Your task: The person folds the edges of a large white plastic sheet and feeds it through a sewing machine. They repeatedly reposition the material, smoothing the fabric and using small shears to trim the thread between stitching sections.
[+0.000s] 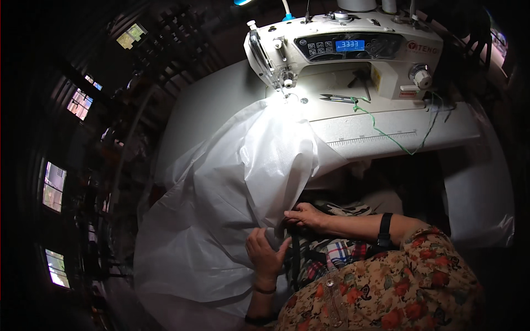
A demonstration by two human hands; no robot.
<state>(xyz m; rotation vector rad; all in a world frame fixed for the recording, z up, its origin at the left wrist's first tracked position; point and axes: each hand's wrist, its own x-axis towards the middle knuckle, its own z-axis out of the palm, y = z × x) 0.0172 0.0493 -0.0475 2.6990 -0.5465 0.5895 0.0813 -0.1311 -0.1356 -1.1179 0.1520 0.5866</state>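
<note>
A large white sheet of thin, slightly shiny fabric [221,193] drapes from the sewing machine's lit needle area [287,98] down over the table's front edge toward my lap. My right hand [305,216] pinches the sheet's right-hand edge, thumb and fingers closed on it. Lower and to the left, my left hand [266,255] rests on the sheet with its thumb apart from the fingers. Above the cloth stands the white sewing machine [342,49], its lamp shining on the needle. The cloth hides the spot under the presser foot.
Small thread snips [338,99] lie on the machine bed, tied to a green cord [381,129] that loops over the table's front edge. A printed ruler scale [381,137] runs along that edge. Thread cones [356,4] stand on top. More white sheeting [477,204] hangs at the right.
</note>
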